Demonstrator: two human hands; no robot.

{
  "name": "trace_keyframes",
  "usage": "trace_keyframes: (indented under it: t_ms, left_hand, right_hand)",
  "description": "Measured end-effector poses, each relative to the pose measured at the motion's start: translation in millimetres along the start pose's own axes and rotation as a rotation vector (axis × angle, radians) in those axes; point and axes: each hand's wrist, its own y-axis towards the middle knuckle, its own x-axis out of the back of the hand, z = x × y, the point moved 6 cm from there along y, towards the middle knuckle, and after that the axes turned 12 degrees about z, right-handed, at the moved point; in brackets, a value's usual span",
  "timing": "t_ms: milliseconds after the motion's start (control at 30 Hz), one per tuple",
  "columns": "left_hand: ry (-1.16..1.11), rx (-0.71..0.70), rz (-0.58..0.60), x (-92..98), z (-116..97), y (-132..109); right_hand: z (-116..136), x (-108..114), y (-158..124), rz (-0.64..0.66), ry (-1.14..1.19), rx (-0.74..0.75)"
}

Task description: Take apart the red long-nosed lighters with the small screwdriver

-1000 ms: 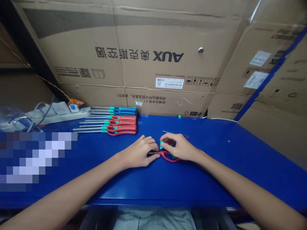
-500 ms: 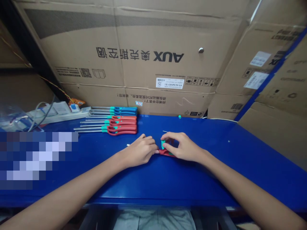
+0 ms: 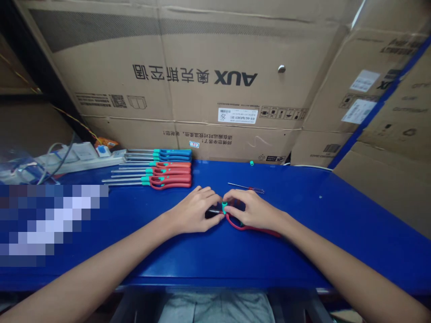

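Note:
A red gas lighter (image 3: 240, 228) lies on the table between my hands, its looped handle to the right and its metal tube to the left. My left hand (image 3: 198, 211) is curled around the tube end near the neck, thumb and fingertips closed on it. Between the thumb and finger of my right hand (image 3: 255, 208) is a green collar (image 3: 224, 207), pinched at the lighter's neck; whether it is seated there I cannot tell. The palm covers part of the red handle. Just beyond the right hand lies a thin screwdriver (image 3: 249, 187).
Several lighters with blue, orange and red handles (image 3: 173, 181) lie in a row at the back left. A power strip (image 3: 90, 161) with plugs is beside them. A small green ring (image 3: 251, 163) sits near the cardboard wall (image 3: 195, 103) behind the blue table (image 3: 215, 260).
The green collar has moved slightly left and down to the lighter's neck. Both hands have come together there, and more of the red handle and the screwdriver now shows.

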Motion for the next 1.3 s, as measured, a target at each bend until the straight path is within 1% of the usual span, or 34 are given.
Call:
trace_keyframes:
  t_ms: [67, 133, 267, 400, 467, 633, 800, 867, 933, 1000, 1033, 1100, 1133, 1200, 1233, 1300]
  left_hand:
    - [-0.034, 0.009, -0.054, 3.6, 1, -1]
    - [-0.059, -0.016, -0.087, 5.1, 0, -2]
    - [-0.078, -0.096, -0.093, 3.5, -1, -1]
    - [-0.093, -0.087, -0.110, 4.7, 6, 0]
    - [-0.113, -0.076, -0.110, 6.1, 9, 0]
    - [-0.185, -0.074, -0.121, 8.8, 11, -1]
    - [-0.223, -0.083, -0.176, 10.1, 10, -2]
    - [-0.203, -0.096, -0.257, 16.1, 13, -4]
    - [-0.165, -0.103, -0.391, 27.0, 18, -9]
    - [-0.103, -0.082, -0.535, 39.1, 27, -15]
    - [-0.072, -0.053, -0.606, 44.6, 32, -18]
    - [-0.053, 0.061, -0.743, 53.3, 47, -26]
    - [-0.080, 0.136, -0.804, 56.1, 56, -30]
    - [-0.213, 0.298, -0.907, 57.7, 75, -37]
    - [-0.322, 0.364, -0.936, 56.3, 85, -40]
    - [-0.548, 0.433, -0.945, 51.8, 97, -41]
  right_hand:
    - [-3, -1, 1, 0.001, 0.057, -0.011]
    - [-5, -3, 1, 0.003, 0.120, -0.015]
    - [-6, -5, 1, 0.014, 0.170, -0.016]
    - [-3, -6, 0, 0.063, 0.182, -0.041]
    - [-1, -5, 0, 0.086, 0.162, -0.061]
    - [-3, -7, 1, 0.098, -0.005, -0.129]
    - [-11, -16, 4, 0.106, 0.013, -0.215]
    - [-13, -16, 4, 0.113, -0.005, -0.248]
    - [-15, -13, 3, 0.122, 0.015, -0.284]
    - [-20, -7, 2, 0.115, 0.094, -0.328]
    - [-22, -4, 1, 0.104, 0.148, -0.345]
    - [-27, 4, -1, 0.060, 0.243, -0.364]
    - [-29, 7, -1, 0.036, 0.276, -0.362]
    - [-32, 14, -2, -0.024, 0.293, -0.347]
    - [-32, 18, -2, -0.055, 0.283, -0.337]
    - [-31, 23, -3, -0.096, 0.249, -0.320]
